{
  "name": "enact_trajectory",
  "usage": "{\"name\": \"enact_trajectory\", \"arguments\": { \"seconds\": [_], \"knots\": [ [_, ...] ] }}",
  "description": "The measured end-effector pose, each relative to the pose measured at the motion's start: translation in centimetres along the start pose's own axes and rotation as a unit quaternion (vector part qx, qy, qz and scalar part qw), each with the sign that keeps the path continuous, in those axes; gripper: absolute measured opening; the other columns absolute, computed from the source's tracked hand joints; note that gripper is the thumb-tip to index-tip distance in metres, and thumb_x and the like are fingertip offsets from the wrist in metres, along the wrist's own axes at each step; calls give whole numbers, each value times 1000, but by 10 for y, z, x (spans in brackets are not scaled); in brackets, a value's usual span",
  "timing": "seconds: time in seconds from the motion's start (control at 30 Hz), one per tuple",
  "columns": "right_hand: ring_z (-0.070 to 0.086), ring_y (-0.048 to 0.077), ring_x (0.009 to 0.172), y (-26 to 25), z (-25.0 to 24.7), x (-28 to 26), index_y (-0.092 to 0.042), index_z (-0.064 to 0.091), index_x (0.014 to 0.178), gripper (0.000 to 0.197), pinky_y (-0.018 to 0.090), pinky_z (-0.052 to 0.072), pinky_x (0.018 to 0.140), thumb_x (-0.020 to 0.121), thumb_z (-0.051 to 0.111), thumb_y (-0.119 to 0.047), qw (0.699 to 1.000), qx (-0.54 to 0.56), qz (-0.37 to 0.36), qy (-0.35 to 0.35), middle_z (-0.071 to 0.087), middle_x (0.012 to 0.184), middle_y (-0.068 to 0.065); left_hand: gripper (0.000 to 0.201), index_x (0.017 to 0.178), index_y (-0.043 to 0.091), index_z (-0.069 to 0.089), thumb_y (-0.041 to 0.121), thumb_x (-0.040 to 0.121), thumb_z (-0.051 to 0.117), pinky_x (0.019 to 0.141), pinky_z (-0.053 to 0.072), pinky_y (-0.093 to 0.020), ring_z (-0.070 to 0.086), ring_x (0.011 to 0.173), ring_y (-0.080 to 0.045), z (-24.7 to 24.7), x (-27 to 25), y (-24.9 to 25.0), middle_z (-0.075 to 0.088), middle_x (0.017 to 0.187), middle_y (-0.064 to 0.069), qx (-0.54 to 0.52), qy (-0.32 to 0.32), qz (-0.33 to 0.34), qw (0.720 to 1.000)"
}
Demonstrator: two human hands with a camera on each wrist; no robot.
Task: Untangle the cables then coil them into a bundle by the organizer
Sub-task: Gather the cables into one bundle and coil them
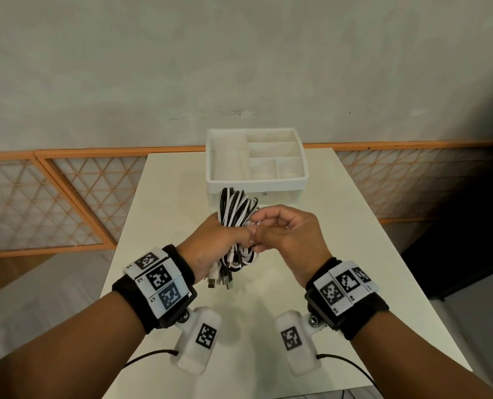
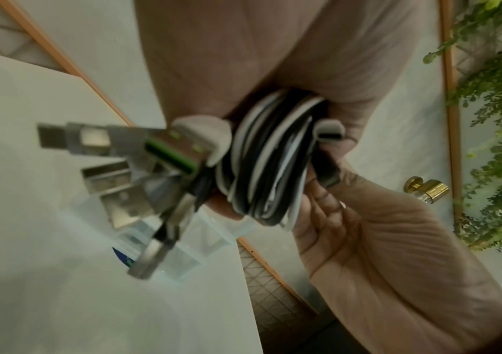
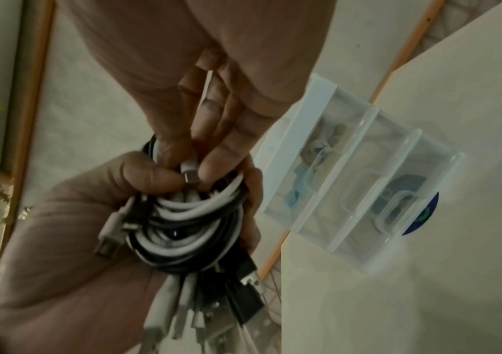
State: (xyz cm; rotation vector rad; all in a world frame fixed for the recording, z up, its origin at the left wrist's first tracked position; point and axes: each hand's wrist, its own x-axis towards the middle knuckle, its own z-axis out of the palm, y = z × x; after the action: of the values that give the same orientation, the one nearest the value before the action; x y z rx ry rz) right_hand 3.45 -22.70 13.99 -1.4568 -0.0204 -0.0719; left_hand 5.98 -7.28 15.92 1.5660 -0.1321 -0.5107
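A coiled bundle of black and white cables (image 1: pixel 236 214) is held above the table, just in front of the white organizer (image 1: pixel 256 181). My left hand (image 1: pixel 213 240) grips the bundle around its middle. Several USB plugs (image 1: pixel 220 279) hang out below that fist. My right hand (image 1: pixel 268 226) touches the bundle from the right. In the right wrist view, its thumb and fingers pinch a small white connector (image 3: pixel 190 171) at the top of the bundle (image 3: pixel 195 215). The left wrist view shows the coils (image 2: pixel 268 162) and blurred plugs (image 2: pixel 107 153) up close.
The organizer has open compartments on top and clear drawers (image 3: pixel 350 172) in its front. It stands at the far middle of the white table (image 1: pixel 340 254). An orange-framed lattice fence (image 1: pixel 66 197) runs behind the table. Green plants (image 2: pixel 501 119) are off to one side.
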Motion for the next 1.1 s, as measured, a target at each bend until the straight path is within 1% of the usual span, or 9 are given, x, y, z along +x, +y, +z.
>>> {"name": "enact_trajectory", "arguments": {
  "seconds": [0.2,0.37,0.47,0.6,0.7,0.8,0.9,1.03,1.1],
  "knots": [
    [71,21,72,5,4,-3,-12,72,95,19,36,61,69,92,63,5,996,-66,-24,-50,76,82,10,25,96,-11,60,-8,72,65,68,52,-33,64,78,-25,-6,-3,1,65,82,-19,20,-23,14,999],
    [68,24,55,-7,-1,2,-22,47,101,37,41,59,61,84,76,-7,986,-158,-22,-53,68,60,7,33,94,-14,51,-1,66,64,71,46,-39,55,76,-26,-6,-6,5,58,83,-27,72,-45,12,996],
    [51,12,43,-7,-5,5,-20,45,96,45,26,44,50,76,85,-16,971,-231,-38,-40,50,50,0,30,94,-13,57,0,68,63,69,50,-33,63,77,-23,-7,-8,3,62,95,-37,108,-45,9,993],
    [36,5,44,-5,-3,6,-15,49,92,44,16,35,48,73,87,-23,969,-238,-50,-46,44,52,-5,32,99,-7,64,-1,68,58,76,56,-35,71,81,-20,-6,-11,-3,71,93,-27,82,-34,6,996],
    [53,10,57,4,-8,10,-21,57,100,57,25,44,59,61,85,-52,983,-182,-4,-7,58,71,-2,28,96,-5,65,-3,70,55,72,59,-41,72,87,-36,-7,-9,-6,70,90,-29,67,-4,21,998],
    [70,12,89,7,-6,8,-22,59,125,75,39,57,82,64,74,-63,993,-82,74,-38,69,111,-5,30,92,-7,64,2,64,56,63,57,-45,66,86,-46,-6,-7,-6,64,89,-35,48,10,28,998],
    [67,11,114,7,13,0,-21,51,137,84,36,54,98,65,79,-55,991,-58,74,-97,68,126,-3,22,100,2,68,13,84,59,75,60,-39,71,87,-29,5,-7,-7,71,92,-21,66,2,67,996],
    [68,21,114,10,26,2,-19,57,129,72,49,52,102,66,90,-28,998,20,51,-35,72,119,6,16,101,-10,61,-3,97,48,53,51,-14,65,64,-5,16,-3,-6,63,79,-21,126,1,91,988],
    [71,21,107,9,24,3,-22,62,122,66,49,54,98,64,92,-22,999,-8,47,-23,74,112,5,12,98,-7,63,-7,93,51,54,53,-17,65,60,-5,14,-3,-6,63,76,-24,134,-13,73,988]
  ]
}}
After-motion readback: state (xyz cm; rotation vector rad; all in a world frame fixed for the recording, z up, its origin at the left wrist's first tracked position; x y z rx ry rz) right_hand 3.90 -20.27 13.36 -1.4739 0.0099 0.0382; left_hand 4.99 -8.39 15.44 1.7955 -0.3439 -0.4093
